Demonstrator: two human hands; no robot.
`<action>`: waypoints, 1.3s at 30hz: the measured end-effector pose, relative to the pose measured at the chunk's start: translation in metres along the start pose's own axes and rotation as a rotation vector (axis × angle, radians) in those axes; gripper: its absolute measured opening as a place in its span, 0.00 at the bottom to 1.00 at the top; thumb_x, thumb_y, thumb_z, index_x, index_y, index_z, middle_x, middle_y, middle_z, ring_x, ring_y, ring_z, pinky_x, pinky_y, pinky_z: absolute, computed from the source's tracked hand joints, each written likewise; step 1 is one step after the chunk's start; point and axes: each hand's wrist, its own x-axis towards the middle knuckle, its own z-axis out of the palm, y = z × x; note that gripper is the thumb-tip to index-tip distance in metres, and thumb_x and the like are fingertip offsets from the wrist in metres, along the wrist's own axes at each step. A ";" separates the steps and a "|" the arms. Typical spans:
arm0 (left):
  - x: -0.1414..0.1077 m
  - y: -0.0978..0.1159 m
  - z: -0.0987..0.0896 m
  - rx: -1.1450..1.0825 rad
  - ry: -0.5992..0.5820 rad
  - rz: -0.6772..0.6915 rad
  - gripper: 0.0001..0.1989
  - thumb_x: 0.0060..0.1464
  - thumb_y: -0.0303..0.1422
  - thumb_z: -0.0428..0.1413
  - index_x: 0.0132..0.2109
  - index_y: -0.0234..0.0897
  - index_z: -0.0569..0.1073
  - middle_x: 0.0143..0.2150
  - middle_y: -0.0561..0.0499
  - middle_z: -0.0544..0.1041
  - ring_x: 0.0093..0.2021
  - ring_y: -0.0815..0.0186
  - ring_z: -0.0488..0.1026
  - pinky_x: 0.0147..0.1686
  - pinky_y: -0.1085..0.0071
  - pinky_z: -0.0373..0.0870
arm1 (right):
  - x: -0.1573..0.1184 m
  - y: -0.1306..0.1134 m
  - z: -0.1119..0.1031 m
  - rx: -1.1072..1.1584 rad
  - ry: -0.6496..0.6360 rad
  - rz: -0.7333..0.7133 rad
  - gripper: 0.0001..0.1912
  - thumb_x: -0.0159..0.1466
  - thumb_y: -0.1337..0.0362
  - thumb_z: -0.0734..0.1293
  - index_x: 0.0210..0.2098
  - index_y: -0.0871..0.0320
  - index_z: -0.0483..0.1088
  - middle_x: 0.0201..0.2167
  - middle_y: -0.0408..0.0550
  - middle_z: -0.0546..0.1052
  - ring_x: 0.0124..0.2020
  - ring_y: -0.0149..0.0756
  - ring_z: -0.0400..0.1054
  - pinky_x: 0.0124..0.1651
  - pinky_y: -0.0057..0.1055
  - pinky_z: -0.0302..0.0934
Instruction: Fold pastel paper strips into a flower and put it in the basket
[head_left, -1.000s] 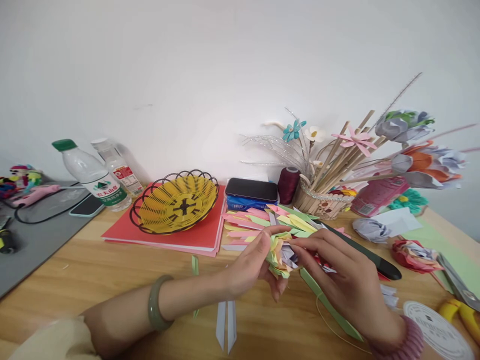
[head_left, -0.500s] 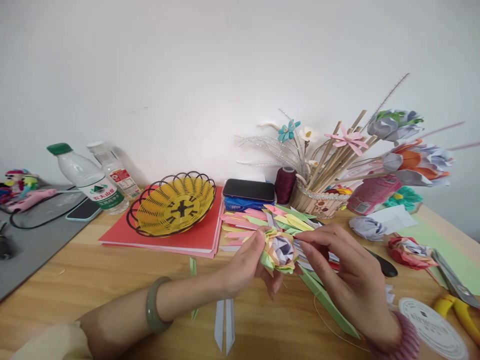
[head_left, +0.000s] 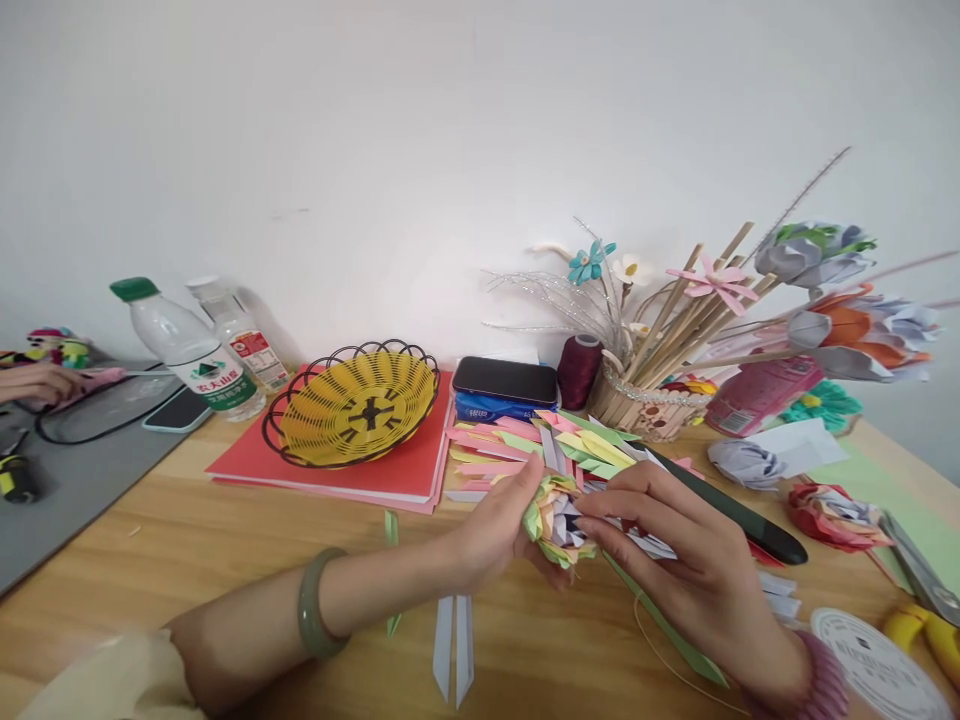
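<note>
My left hand (head_left: pixel 495 525) is closed around the back of a folded paper flower (head_left: pixel 551 515), with green and yellow outer petals and a pale violet centre. The bloom tilts towards the camera. Thumb and forefinger of my right hand (head_left: pixel 679 560) pinch together at the flower's inner petals, on its right side. Behind both hands lie folded paper strips (head_left: pixel 495 440) in pink, yellow, green and white. A long green strip (head_left: pixel 675 630) passes under my right hand. Two pale folded strips (head_left: pixel 454 650) rest on the table below my left wrist.
A yellow woven basket (head_left: pixel 405 400) sits on red paper (head_left: pixel 247 460). Two bottles (head_left: pixel 202 370) stand at left, near another person's hand (head_left: pixel 45 382). Behind at right is a holder (head_left: pixel 645 410) with sticks and flowers; scissors (head_left: pixel 926 620) and a round white label (head_left: pixel 874 660) lie at right.
My right fingertips have shifted from the flower's right edge in to its inner petals. Another person's hand has come into view at far left. The whole view has swung slightly left.
</note>
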 end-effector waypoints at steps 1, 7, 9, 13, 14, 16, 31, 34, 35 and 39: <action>0.000 0.000 0.000 -0.004 0.004 0.016 0.30 0.47 0.55 0.45 0.39 0.30 0.68 0.20 0.53 0.69 0.16 0.71 0.66 0.15 0.74 0.67 | 0.000 0.000 0.001 0.004 -0.002 0.006 0.09 0.57 0.73 0.64 0.36 0.56 0.67 0.29 0.45 0.68 0.30 0.30 0.65 0.29 0.25 0.63; -0.002 -0.001 0.002 -0.024 0.003 0.037 0.29 0.44 0.55 0.48 0.40 0.32 0.67 0.21 0.54 0.69 0.16 0.72 0.66 0.14 0.76 0.67 | 0.001 -0.002 0.001 0.027 -0.004 0.018 0.07 0.58 0.73 0.63 0.35 0.56 0.68 0.28 0.45 0.69 0.29 0.29 0.65 0.29 0.25 0.62; -0.002 -0.001 0.002 -0.015 0.009 0.048 0.29 0.44 0.55 0.48 0.40 0.32 0.66 0.22 0.54 0.69 0.16 0.72 0.66 0.13 0.76 0.66 | 0.002 -0.004 0.000 0.052 -0.032 0.033 0.07 0.58 0.73 0.62 0.34 0.56 0.68 0.28 0.44 0.69 0.28 0.29 0.65 0.28 0.25 0.62; -0.001 -0.003 0.002 0.019 0.020 0.095 0.29 0.44 0.55 0.47 0.39 0.33 0.66 0.23 0.54 0.68 0.18 0.73 0.66 0.13 0.76 0.66 | 0.006 -0.009 -0.002 0.090 -0.123 0.095 0.06 0.61 0.71 0.59 0.32 0.56 0.66 0.26 0.45 0.67 0.28 0.30 0.63 0.28 0.26 0.61; -0.001 -0.004 0.002 0.029 0.023 0.099 0.29 0.45 0.55 0.47 0.39 0.32 0.67 0.23 0.54 0.67 0.18 0.73 0.66 0.14 0.76 0.67 | 0.006 -0.010 -0.002 0.091 -0.149 0.112 0.07 0.62 0.71 0.58 0.31 0.56 0.66 0.26 0.45 0.67 0.28 0.30 0.63 0.28 0.27 0.60; 0.000 -0.005 0.001 0.053 0.029 0.101 0.29 0.45 0.55 0.46 0.41 0.33 0.66 0.23 0.54 0.67 0.19 0.73 0.66 0.14 0.76 0.67 | 0.007 -0.011 -0.001 0.078 -0.199 0.149 0.08 0.63 0.70 0.57 0.29 0.57 0.65 0.27 0.45 0.66 0.28 0.31 0.62 0.29 0.27 0.60; -0.002 0.002 0.005 -0.007 0.103 0.081 0.27 0.47 0.54 0.45 0.41 0.33 0.66 0.25 0.52 0.70 0.19 0.72 0.66 0.17 0.75 0.66 | -0.004 -0.004 0.002 -0.271 0.058 -0.175 0.14 0.54 0.74 0.66 0.39 0.57 0.67 0.26 0.46 0.70 0.25 0.32 0.64 0.25 0.28 0.61; -0.003 0.002 0.004 0.016 0.083 0.097 0.29 0.47 0.54 0.45 0.42 0.32 0.66 0.23 0.52 0.70 0.18 0.72 0.66 0.17 0.74 0.66 | -0.004 -0.005 0.003 -0.272 0.094 -0.144 0.13 0.54 0.74 0.66 0.39 0.57 0.67 0.26 0.46 0.70 0.26 0.31 0.65 0.25 0.27 0.62; -0.003 0.002 0.004 0.022 0.081 0.100 0.29 0.47 0.55 0.44 0.42 0.32 0.67 0.23 0.52 0.70 0.19 0.71 0.67 0.18 0.73 0.67 | -0.004 -0.006 0.003 -0.267 0.107 -0.123 0.12 0.55 0.74 0.66 0.38 0.58 0.66 0.27 0.46 0.70 0.26 0.31 0.65 0.25 0.27 0.62; -0.002 0.000 0.003 0.047 0.084 0.101 0.29 0.47 0.55 0.45 0.43 0.33 0.66 0.24 0.53 0.69 0.21 0.70 0.68 0.20 0.72 0.68 | -0.001 -0.008 0.003 -0.198 0.096 -0.032 0.10 0.56 0.72 0.65 0.38 0.57 0.66 0.27 0.46 0.68 0.27 0.31 0.65 0.27 0.27 0.62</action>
